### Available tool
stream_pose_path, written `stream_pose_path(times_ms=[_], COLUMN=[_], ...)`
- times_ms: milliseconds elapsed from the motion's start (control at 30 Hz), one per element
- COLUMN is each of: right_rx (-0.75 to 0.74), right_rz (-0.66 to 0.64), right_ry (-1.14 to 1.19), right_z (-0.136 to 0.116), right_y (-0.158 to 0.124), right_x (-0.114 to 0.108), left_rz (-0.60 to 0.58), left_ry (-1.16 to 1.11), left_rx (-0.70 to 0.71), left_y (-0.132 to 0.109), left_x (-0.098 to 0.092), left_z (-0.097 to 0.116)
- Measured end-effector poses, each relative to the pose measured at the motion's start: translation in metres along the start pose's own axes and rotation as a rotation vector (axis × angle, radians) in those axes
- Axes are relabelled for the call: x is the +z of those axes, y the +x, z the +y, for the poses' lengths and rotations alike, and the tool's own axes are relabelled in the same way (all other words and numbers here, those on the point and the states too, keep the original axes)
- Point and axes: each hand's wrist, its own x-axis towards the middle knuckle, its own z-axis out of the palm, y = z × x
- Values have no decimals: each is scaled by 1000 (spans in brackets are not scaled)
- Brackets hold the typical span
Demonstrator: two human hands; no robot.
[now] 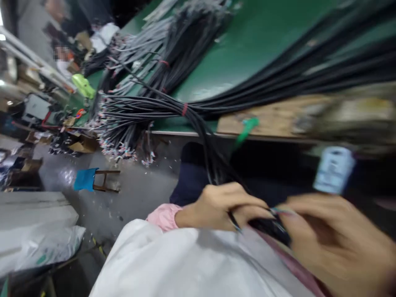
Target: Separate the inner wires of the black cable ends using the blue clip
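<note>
The black cables (241, 94) wear smooth plastic sheathing with a dull sheen. The tabletop (269, 41) is glossy (a pale glare sits on it), the board (275, 113) matt wood, the clear bag (52, 245) crinkled, shiny plastic.

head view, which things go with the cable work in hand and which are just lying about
Apparently part of the job:
- left hand and right hand
- black cables running down to them
- red tie around the bundle

Apparently just lying about:
- blue-seated stool
- open cardboard box
- clear plastic bag
</note>
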Motion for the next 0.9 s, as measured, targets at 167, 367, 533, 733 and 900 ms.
stream_pose_path(times_ms=[167,367,533,733,900], right_rx=[-57,93,112,103,235], right_rz=[93,186,171,183,147], right_ry=[-129,-98,-57,-35,121], right_z=[-2,-2,0,0,4], right_y=[13,8,7,9,9], right_x=[14,16,18,18,18], left_rz=[271,212,185,199,170], left_ry=[-237,-369,-350,-375,-413], left_rx=[-163,-276,-271,-204,-204], left_y=[15,25,25,27,28], left_x=[-7,-10,-5,-3,-6], left_z=[-3,-1,1,4,5])
